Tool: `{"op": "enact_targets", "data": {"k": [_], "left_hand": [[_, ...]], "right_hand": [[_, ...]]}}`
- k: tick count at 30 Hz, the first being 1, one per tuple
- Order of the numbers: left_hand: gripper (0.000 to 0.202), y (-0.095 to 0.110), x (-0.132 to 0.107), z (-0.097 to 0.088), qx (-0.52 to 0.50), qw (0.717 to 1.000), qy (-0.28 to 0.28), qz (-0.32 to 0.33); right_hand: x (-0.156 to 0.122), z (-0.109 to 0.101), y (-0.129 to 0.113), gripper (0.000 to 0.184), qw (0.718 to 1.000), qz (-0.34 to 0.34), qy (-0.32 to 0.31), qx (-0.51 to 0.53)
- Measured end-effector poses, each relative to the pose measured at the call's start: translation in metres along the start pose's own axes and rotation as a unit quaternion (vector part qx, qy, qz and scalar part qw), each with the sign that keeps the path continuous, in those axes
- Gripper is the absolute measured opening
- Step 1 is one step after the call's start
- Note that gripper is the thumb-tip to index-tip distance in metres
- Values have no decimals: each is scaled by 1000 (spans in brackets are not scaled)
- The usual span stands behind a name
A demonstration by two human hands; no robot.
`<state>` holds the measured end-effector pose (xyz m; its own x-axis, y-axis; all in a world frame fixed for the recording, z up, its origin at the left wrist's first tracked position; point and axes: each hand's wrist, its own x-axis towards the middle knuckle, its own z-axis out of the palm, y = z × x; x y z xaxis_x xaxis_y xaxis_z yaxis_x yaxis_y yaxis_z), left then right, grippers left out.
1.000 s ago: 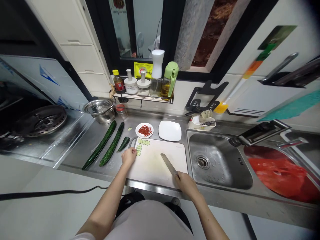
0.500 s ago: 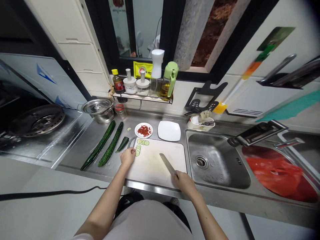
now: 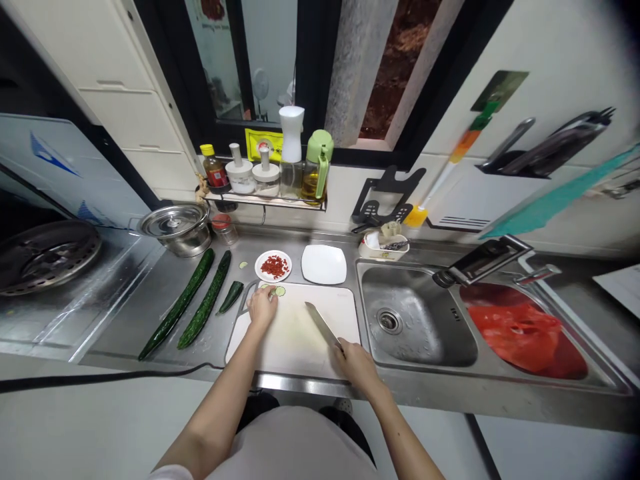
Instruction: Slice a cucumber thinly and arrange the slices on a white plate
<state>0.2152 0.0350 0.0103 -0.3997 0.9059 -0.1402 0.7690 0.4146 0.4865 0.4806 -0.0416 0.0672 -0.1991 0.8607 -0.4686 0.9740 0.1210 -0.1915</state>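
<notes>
A white cutting board (image 3: 300, 337) lies on the steel counter in front of me. My left hand (image 3: 262, 307) rests on its far left corner, fingers curled over the cucumber slices (image 3: 279, 291), most of which it hides. My right hand (image 3: 354, 361) grips the handle of a kitchen knife (image 3: 321, 325) whose blade lies low over the board, pointing away and left. Left of the board lie two long cucumbers (image 3: 193, 303) and a short cucumber end (image 3: 231, 297).
Behind the board stand a small plate of red bits (image 3: 273, 266) and a bare white square plate (image 3: 324, 264). A steel sink (image 3: 415, 317) is to the right, then a red basin (image 3: 523, 329). A lidded pot (image 3: 175, 229) and a condiment rack (image 3: 265, 180) are at the back.
My left hand has slid from the board's left edge up to the far corner, over the slices. The view has shifted so the scene sits further left. The knife hand has hardly moved.
</notes>
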Motion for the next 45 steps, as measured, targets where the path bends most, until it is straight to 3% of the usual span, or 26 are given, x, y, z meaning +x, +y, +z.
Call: {"op": "enact_targets", "data": {"k": [11, 21, 27, 32, 36, 45], "left_hand": [[37, 12, 13, 18, 85, 996, -6, 16], [26, 16, 11, 11, 61, 998, 14, 30], [19, 15, 3, 5, -37, 998, -45, -17], [16, 13, -16, 15, -99, 988, -114, -31], [21, 14, -28, 22, -50, 990, -130, 3], [28, 8, -32, 24, 47, 993, -93, 58]], "right_hand": [[-4, 4, 10, 30, 1000, 13, 2, 5], [-3, 3, 10, 32, 1000, 12, 13, 9], [-5, 0, 12, 33, 1000, 11, 17, 11], [-9, -6, 6, 32, 1000, 2, 12, -10], [-9, -6, -1, 33, 999, -21, -2, -37], [-2, -3, -10, 31, 996, -54, -33, -64]]}}
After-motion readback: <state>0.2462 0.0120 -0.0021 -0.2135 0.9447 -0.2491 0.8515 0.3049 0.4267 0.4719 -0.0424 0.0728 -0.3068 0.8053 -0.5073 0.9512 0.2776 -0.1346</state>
